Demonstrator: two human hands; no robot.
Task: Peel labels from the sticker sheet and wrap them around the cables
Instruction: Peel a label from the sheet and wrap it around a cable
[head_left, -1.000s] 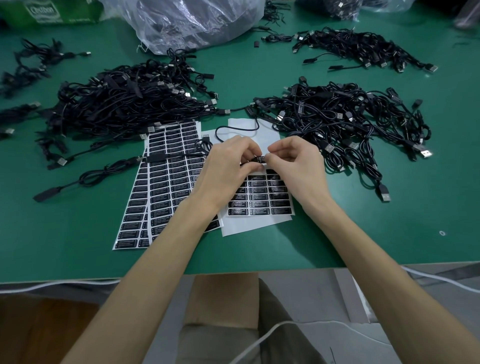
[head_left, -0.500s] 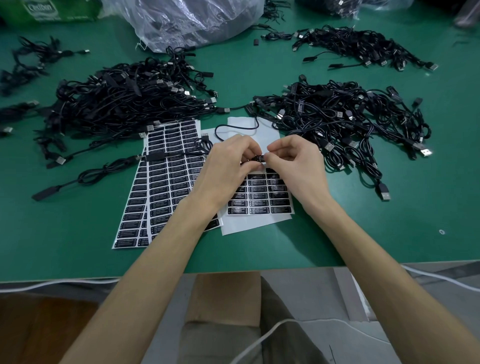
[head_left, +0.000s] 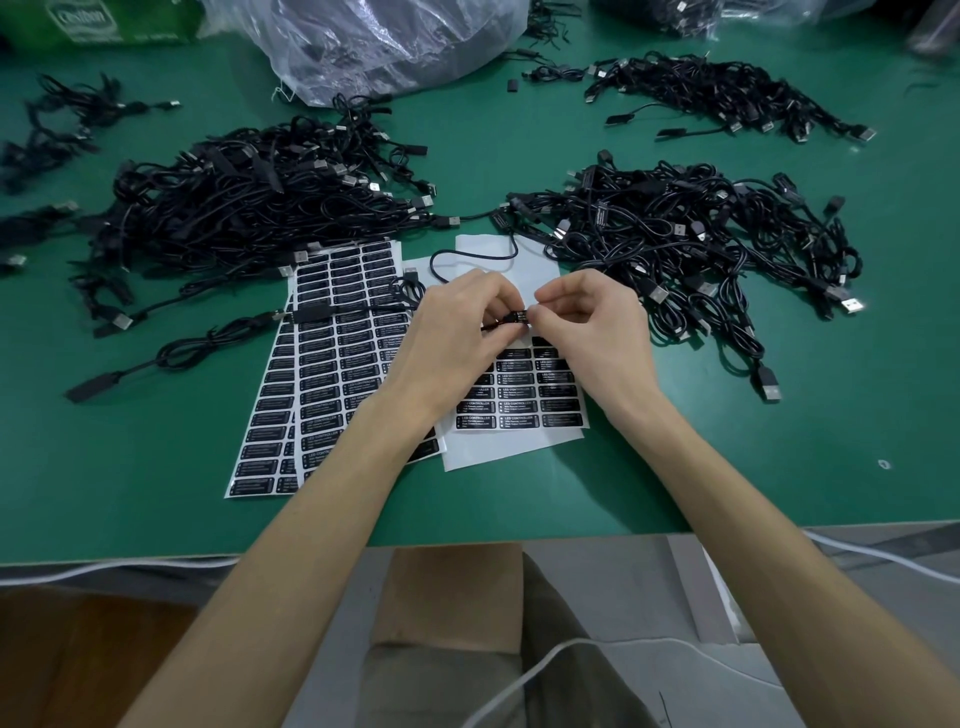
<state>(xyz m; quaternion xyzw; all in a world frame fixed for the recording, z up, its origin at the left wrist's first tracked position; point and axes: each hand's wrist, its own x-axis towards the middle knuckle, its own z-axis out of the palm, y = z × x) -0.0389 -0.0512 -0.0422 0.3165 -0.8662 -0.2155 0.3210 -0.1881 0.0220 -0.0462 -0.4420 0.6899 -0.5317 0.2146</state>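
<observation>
1. Head view is showing the left hand (head_left: 449, 338) and right hand (head_left: 592, 332) both pinching a black label (head_left: 518, 317) onto a thin cable (head_left: 491, 327), just above the near sticker sheet (head_left: 509, 457).
2. Uneven pressing is risking a crooked, creased wrap.
3. Trailing slack is risking the cable twisting, or adhesive catching a fingertip.

black label (head_left: 519, 317), white print, sits on a thin black cable (head_left: 470, 258), held just above the part-used sticker sheet (head_left: 519, 447). the cable's slack loops over that sheet's bare white top; black labels remain in the lower rows. fuller sheets (head_left: 337, 364) overlap just left of it. tangled black cable piles: left pile (head_left: 249, 208), right pile (head_left: 675, 244), far pile (head_left: 727, 98).
</observation>
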